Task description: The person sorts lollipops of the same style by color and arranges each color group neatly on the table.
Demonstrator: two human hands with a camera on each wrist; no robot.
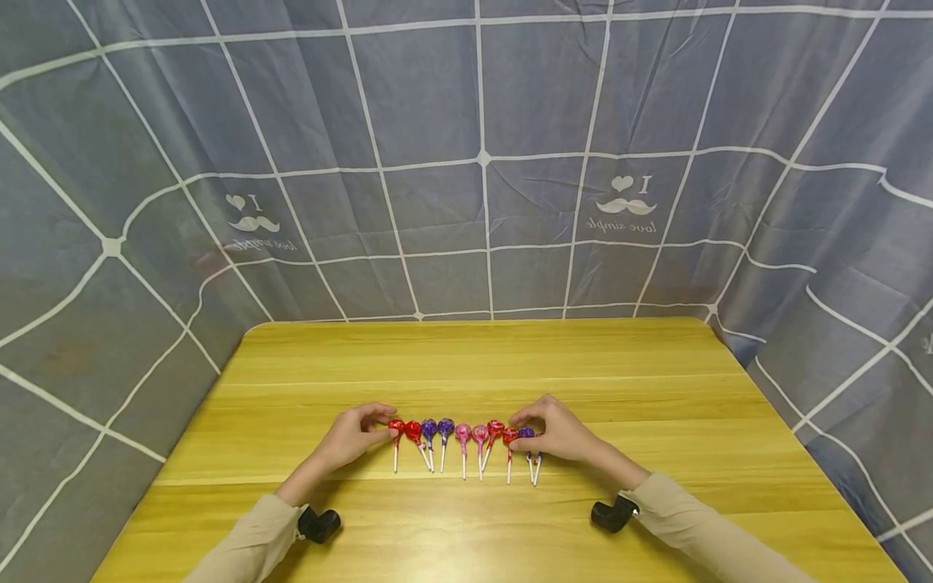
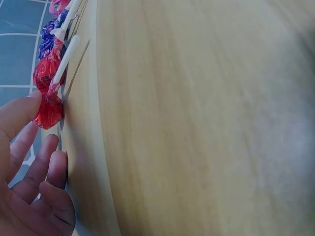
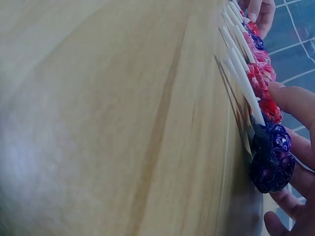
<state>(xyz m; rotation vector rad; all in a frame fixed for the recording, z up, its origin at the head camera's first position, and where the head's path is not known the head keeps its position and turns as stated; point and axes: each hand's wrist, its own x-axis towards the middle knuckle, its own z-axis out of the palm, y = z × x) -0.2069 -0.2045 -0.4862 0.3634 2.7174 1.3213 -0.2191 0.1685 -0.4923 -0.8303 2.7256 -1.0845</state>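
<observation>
Several wrapped lollipops with white sticks lie side by side in a row on the wooden table [image 1: 466, 534]. At the row's left end, the left hand [image 1: 351, 437] pinches a red lollipop [image 2: 49, 112] by its head between thumb and fingers. Another red lollipop [image 1: 413, 431] touches it, followed by two purple lollipops [image 1: 445, 427] and two pink lollipops [image 1: 462, 433]. Towards the right end, the right hand [image 1: 561, 433] holds a red lollipop [image 3: 270, 109] with its thumb against the head. Two purple lollipops [image 3: 273, 167] sit under that hand, partly hidden in the head view.
A grey curtain [image 1: 430, 219] with white grid lines hangs behind the table and along both sides. Each wrist carries a black camera mount, one at the left cuff [image 1: 318, 525] and one at the right cuff [image 1: 614, 513].
</observation>
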